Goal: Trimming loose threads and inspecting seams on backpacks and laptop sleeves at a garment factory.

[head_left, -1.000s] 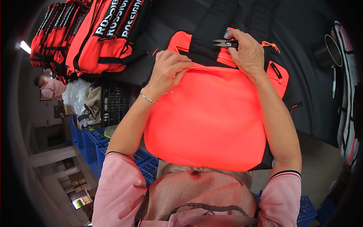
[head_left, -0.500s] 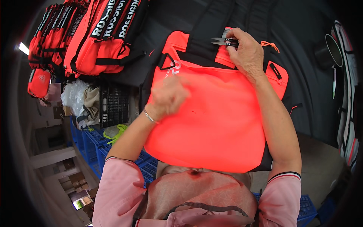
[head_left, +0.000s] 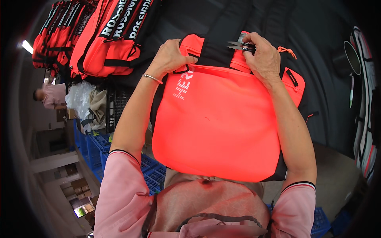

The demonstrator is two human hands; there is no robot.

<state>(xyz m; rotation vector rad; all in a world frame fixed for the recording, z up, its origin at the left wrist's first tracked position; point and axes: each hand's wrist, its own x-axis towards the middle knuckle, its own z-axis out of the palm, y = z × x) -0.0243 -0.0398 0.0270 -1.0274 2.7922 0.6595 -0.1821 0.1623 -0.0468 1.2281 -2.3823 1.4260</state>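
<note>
A bright orange-red and black backpack (head_left: 218, 135) lies in front of me, with a pale printed mark at its upper left. My left hand (head_left: 170, 58) is closed on the upper left corner, beside a black triangular ring that its fingers partly cover. Thread snips (head_left: 238, 46) with black handles are in my right hand (head_left: 264, 59), blades pointing left and apart. That hand is at the backpack's top edge, above an orange strap piece (head_left: 239, 61). An orange cord loop (head_left: 287, 51) lies just right of it.
The backpack lies partly on a black-covered surface (head_left: 329, 115). Folded orange-and-black bags (head_left: 105, 55) are stacked at the far left. Blue crates (head_left: 154, 176) stand below on the left. At the right are a dark cup (head_left: 351, 57) and pale fabric (head_left: 361, 131). A person (head_left: 53, 95) is in the left background.
My left hand has moved up from over the front panel to the upper left corner and taken hold there. My right hand still holds the snips. A person has come into view at left.
</note>
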